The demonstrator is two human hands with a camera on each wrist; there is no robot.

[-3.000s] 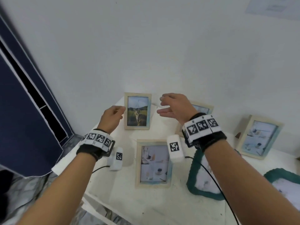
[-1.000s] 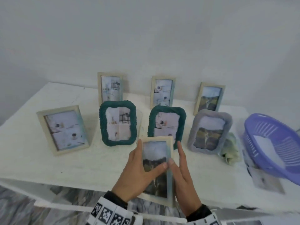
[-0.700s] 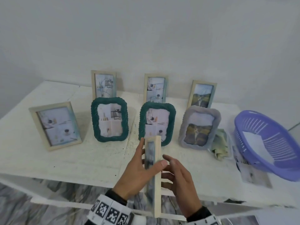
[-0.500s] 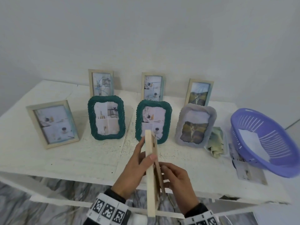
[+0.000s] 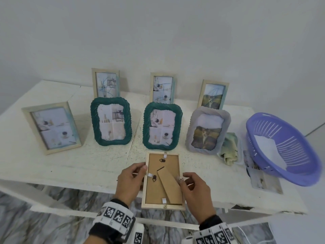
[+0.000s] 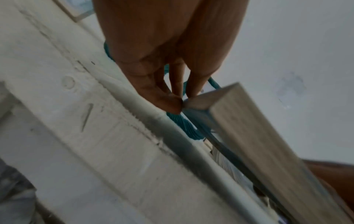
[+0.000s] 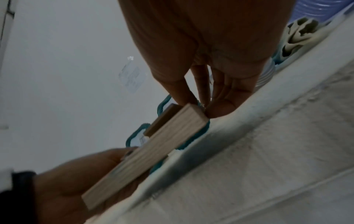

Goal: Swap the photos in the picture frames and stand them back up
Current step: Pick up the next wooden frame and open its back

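Status: early stage. No photo is out of its frame yet, judging by the present layout.

Left of the head view: a wooden frame (image 5: 51,127) stands upright with its photo in place. To its right, two green frames (image 5: 111,121) stand side by side, then a grey frame (image 5: 207,131), all upright and loaded. Three small frames (image 5: 105,83) stand in the back row along the wall.

Lower centre: the held frame (image 5: 163,180) is face down, back panel up, over the near edge of the table (image 5: 26,166). The left hand (image 5: 130,182) pinches its left rail between thumb and fingers. The right hand (image 5: 195,189) pinches its right rail the same way, thumb tip near a side clip. The easel stand (image 5: 169,185) lies folded across the backing. The white clips appear still engaged.

Right: a purple basket (image 5: 284,147) sits at the table end, with loose prints (image 5: 263,180) just beside it.

Remaining: release clips, lift backing, exchange photos with a second frame, reclose, stand both upright.
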